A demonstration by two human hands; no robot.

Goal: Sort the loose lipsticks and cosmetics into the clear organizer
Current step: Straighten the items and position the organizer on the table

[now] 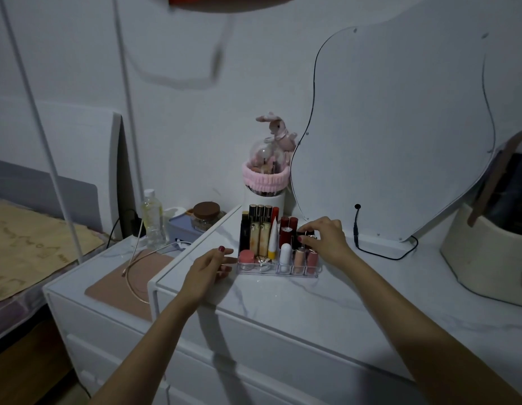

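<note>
The clear organizer (pixel 283 272) stands on the white marble-look dresser top (pixel 283 302), filled with upright lipsticks and tubes, among them a white tube with a yellow cap (pixel 273 240) and a small pink jar (pixel 246 256). My left hand (pixel 208 268) rests against the organizer's left end, fingers touching its wall. My right hand (pixel 324 241) is over the organizer's right rear slots, fingertips pinched on a dark lipstick (pixel 305 234) that stands in or just above a slot. The lipstick is mostly hidden by my fingers.
A wavy-edged mirror (pixel 400 127) leans behind the organizer, with a black cable (pixel 379 252) at its foot. A cream case (pixel 487 252) sits at the right. A white cup with a pink headband (pixel 264 185) stands behind. The lower side table holds a bottle (pixel 152 217) and a jar (pixel 206 216).
</note>
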